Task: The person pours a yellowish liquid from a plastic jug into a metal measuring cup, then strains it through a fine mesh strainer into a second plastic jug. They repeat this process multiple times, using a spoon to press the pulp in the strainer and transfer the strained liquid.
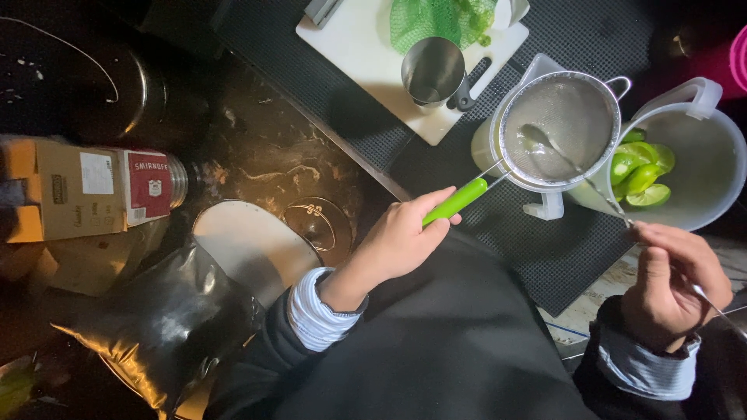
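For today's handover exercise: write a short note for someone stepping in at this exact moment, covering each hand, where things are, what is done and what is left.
Left hand grips the strainer's green handle, holding the strainer on the white jug.
Right hand holds a spoon, its bowl inside the mesh.
Beside it, a second jug holds lime pieces. A metal cup stands on the cutting board.
Done: limes cut.
Left: the straining appears unfinished.

We see a white cutting board carrying a steel cup and green mesh bag; a bottle lies left.
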